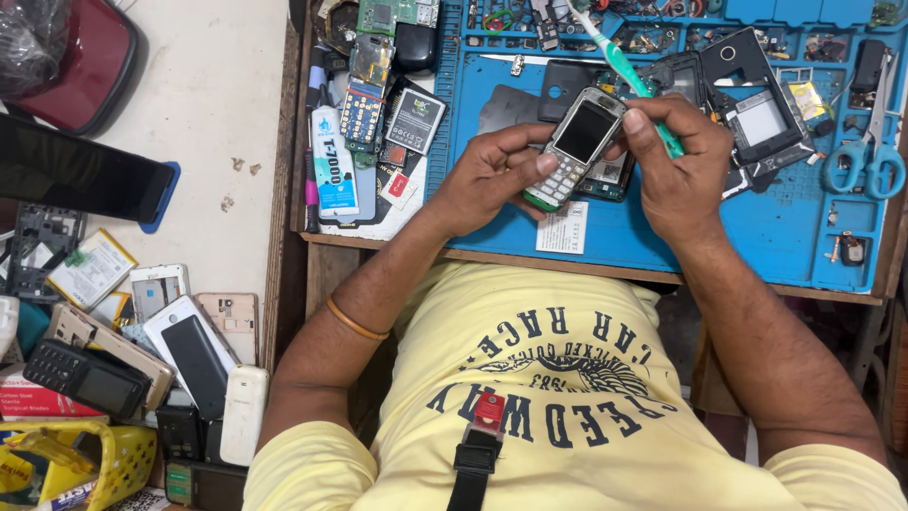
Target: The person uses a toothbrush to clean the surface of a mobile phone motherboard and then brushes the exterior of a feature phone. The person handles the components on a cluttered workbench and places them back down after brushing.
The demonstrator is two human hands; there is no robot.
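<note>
The left hand (487, 175) grips a silver keypad phone (574, 147) above the blue worktop (757, 237); the right hand (676, 161) clasps a green toothbrush (619, 61), bristles at 11 o'clock. The phone looks assembled; brushing seems unfinished.

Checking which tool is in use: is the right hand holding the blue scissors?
No, the right hand grips a green toothbrush beside the keypad phone, while the blue scissors lie untouched on the mat.
</note>
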